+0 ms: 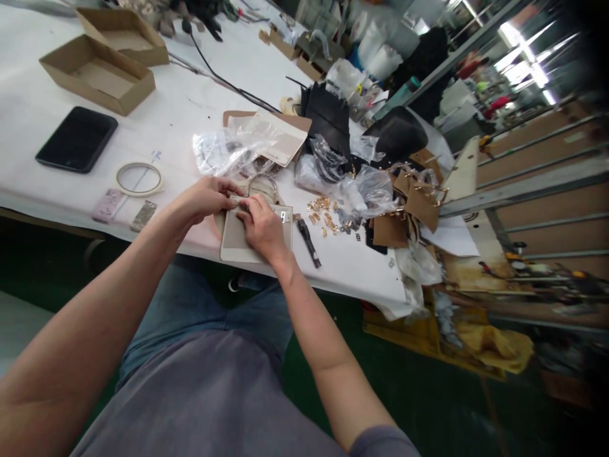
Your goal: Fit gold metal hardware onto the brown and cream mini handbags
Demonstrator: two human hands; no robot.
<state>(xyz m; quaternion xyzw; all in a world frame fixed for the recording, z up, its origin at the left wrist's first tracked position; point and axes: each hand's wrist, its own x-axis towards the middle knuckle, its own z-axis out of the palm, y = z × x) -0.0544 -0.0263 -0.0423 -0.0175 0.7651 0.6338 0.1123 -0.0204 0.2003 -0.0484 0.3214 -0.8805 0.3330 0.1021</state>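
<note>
A flat beige panel (232,244), perhaps leather, lies at the table's front edge, with a small metal fitting (284,217) near its upper right corner. My right hand (263,230) rests over the panel, fingers curled and pinched at its top edge. From the left, my left hand (212,195) reaches to the same spot, its thumb and fingers pressed together. The fingertips of both hands nearly meet; what is between them is hidden. Just beyond them is a ring-shaped piece (263,181). A black cutter-like tool (309,243) lies right of the panel.
Gold-coloured metal pieces (323,212) are scattered right of the panel, near clear plastic bags (368,193). Farther left lie a tape roll (139,179), a black phone-like device (77,139) and cardboard trays (99,76). Beige pieces (280,143) and plastic lie behind my hands.
</note>
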